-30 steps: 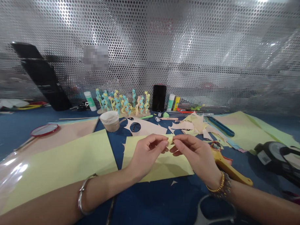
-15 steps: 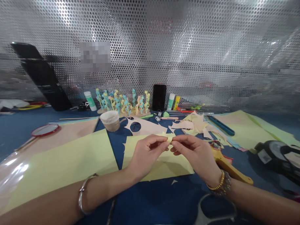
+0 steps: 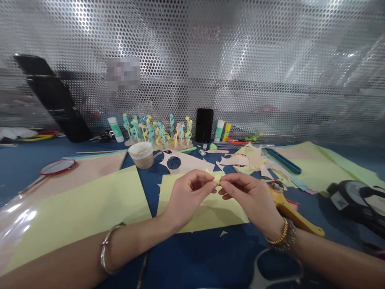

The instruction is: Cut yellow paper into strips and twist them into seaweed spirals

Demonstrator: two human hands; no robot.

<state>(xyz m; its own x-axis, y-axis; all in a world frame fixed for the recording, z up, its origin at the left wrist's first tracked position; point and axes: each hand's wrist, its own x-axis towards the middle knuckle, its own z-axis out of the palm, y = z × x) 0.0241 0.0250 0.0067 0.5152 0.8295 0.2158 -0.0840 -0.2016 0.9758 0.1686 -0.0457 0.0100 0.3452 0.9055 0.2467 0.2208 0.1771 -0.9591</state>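
A small piece of yellow paper (image 3: 217,177) is pinched between the fingertips of both hands. My left hand (image 3: 192,197) grips its left end with thumb and fingers, and my right hand (image 3: 249,197) grips the right end. Much of the small piece is hidden by the fingers. Both hands are above a sheet of yellow paper (image 3: 214,217) lying on the blue table. Beyond them lies a pale pink paper offcut (image 3: 196,159) with cut-outs. A pair of scissors (image 3: 258,277) rests at the near edge.
A white cup (image 3: 141,157) stands left of the offcut. Behind are blue-and-yellow spiral paper pieces on sticks (image 3: 160,133), a phone (image 3: 204,125) and glue sticks (image 3: 220,131). Yellow pliers or a similar yellow-handled tool (image 3: 297,216) and a black tape dispenser-like device (image 3: 355,202) lie right.
Both hands stay nearly in place with the small yellow paper. My left fingers shift slightly, and the paper's visible shape between the fingertips alters a little.
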